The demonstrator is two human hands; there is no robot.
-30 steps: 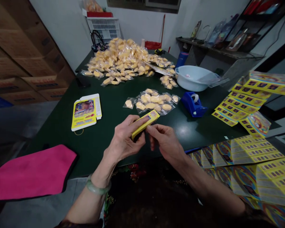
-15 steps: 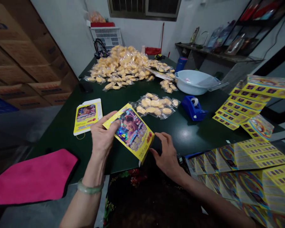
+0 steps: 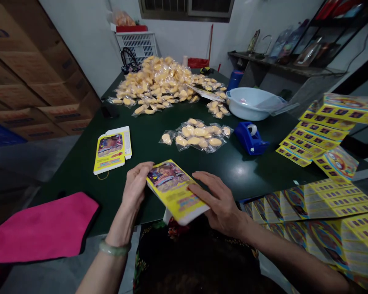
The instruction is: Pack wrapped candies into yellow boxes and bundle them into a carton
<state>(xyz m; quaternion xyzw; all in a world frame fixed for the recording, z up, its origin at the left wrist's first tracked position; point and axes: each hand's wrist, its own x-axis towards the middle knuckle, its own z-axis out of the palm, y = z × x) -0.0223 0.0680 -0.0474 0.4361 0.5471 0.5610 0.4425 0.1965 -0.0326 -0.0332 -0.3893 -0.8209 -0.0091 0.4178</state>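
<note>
A yellow printed cardboard box is tilted over the near table edge, its near white flap extended. My left hand, with a green bangle at the wrist, grips the box's far left edge. My right hand holds its right side, fingers across the printed face and thumb hidden. Beyond the box lies a small group of clear-wrapped pale yellow oval pieces; one wrapped piece sits at its left. A flat stack of similar yellow cartons rests to the left of my left hand.
A blue tape dispenser and a light blue basin stand on the right. Farther back is a large heap of wrapped pieces. Folded yellow boxes are stacked at right. A pink cloth-like piece juts out at left.
The box has been lowered and turned, bringing its flap end toward me. My right hand has moved onto its printed face. A single wrapped piece formerly behind the box now shows.
</note>
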